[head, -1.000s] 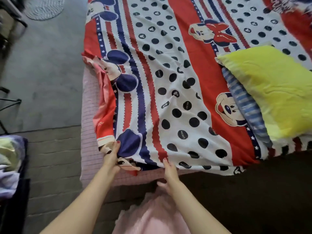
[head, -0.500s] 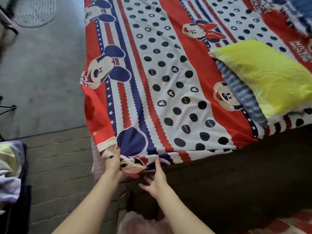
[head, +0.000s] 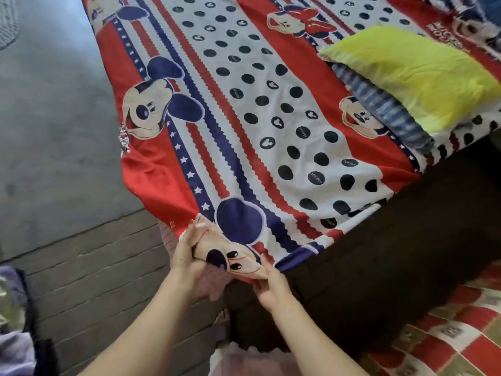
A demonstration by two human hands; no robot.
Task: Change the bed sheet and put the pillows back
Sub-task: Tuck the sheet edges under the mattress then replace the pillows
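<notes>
Grey floor [head: 54, 131] upper left. Both hands, left hand [head: 187, 256] and right hand [head: 268, 286], pinching sheet corner [head: 227, 253] lower centre; overpull risks dragging sheet [head: 271, 118] crooked, shifting yellow pillow [head: 412, 74].

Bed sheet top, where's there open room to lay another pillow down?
The dotted band of the bed sheet, between the red striped left edge and the yellow pillow, lies bare. The right side is crowded: the yellow pillow sits atop a blue striped pillow.
</notes>
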